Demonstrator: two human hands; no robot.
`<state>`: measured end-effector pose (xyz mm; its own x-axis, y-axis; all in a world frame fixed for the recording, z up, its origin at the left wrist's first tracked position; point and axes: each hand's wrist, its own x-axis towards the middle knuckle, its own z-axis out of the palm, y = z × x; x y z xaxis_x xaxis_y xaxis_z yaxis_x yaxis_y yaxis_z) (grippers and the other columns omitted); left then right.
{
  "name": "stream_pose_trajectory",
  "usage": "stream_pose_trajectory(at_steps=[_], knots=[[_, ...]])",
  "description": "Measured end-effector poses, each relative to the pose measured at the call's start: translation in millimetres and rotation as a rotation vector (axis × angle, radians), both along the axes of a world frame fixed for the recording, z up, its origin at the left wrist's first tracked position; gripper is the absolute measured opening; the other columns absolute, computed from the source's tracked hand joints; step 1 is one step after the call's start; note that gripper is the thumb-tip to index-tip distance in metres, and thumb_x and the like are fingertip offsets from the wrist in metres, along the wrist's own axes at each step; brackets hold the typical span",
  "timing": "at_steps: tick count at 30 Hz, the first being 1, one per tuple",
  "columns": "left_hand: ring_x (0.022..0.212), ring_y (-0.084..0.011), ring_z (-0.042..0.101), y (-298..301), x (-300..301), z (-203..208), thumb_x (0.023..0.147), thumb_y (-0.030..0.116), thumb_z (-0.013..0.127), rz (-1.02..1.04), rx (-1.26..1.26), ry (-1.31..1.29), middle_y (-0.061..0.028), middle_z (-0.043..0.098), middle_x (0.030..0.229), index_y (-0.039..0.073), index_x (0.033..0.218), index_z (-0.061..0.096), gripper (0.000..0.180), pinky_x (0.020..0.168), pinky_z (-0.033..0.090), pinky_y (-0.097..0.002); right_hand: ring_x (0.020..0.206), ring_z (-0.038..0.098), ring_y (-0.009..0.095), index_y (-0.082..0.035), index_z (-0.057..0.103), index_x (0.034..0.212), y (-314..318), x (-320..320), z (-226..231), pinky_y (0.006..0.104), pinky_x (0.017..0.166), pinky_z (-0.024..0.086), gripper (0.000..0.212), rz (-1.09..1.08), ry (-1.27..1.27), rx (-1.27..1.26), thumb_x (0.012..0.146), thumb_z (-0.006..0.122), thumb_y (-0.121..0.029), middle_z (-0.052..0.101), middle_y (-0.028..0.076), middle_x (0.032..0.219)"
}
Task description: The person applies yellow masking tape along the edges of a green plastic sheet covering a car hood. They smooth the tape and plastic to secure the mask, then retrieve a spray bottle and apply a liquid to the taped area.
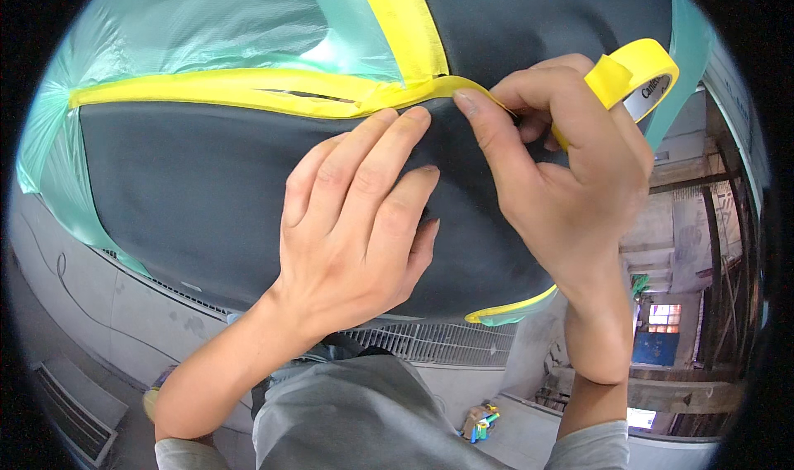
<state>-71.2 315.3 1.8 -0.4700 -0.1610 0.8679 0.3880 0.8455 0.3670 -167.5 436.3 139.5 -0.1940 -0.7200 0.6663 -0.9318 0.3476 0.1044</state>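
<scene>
A large dark panel (190,180) with a matte surface fills the middle of the view. Yellow masking tape (207,83) runs across it along the edge of green plastic film (215,31), and another yellow strip (403,23) goes up from the junction. My left hand (356,205) lies with fingers spread, its fingertips touching the tape's lower edge. In my right hand (562,147), thumb and forefinger pinch the free stretch of tape right of the junction. The yellow tape roll (653,60) sits behind that hand's knuckles, partly hidden by it.
More green film hangs at the panel's left end (62,155) and at its right side. A short taped film piece (513,307) is on the lower edge. Below lie a floor grating (438,343) and a small pile of colourful items (480,423). A cable crosses the floor at left.
</scene>
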Motion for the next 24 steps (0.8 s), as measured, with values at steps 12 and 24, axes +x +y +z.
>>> stream_pose_trajectory(at_steps=[12, 24], knots=[[0.144, -0.0401, 0.052, 2, 12, -3, 0.078, 0.014, 0.082, 0.072, -0.054, -0.117, -0.0256, 0.055, 0.156, 0.002, 0.127, 0.060, 0.055, 0.119, 0.038, -0.0516, 0.061, 0.059, 0.008, -0.004, 0.067, 0.081, 7, -1, -6, 0.0217, 0.056, 0.044, 0.024, 0.031, 0.021, 0.039, 0.083, 0.091, -0.003, 0.066, 0.002, 0.075], [0.143, -0.0351, 0.049, 7, 8, -4, 0.074, 0.017, 0.083, 0.099, -0.067, -0.158, -0.0142, 0.057, 0.157, 0.006, 0.121, 0.063, 0.052, 0.113, 0.036, -0.0490, 0.061, 0.057, 0.007, -0.004, 0.068, 0.081, -2, 11, -16, 0.0212, 0.056, 0.043, 0.023, -0.129, -0.070, -0.053, 0.084, 0.090, -0.005, 0.067, 0.000, 0.076]])
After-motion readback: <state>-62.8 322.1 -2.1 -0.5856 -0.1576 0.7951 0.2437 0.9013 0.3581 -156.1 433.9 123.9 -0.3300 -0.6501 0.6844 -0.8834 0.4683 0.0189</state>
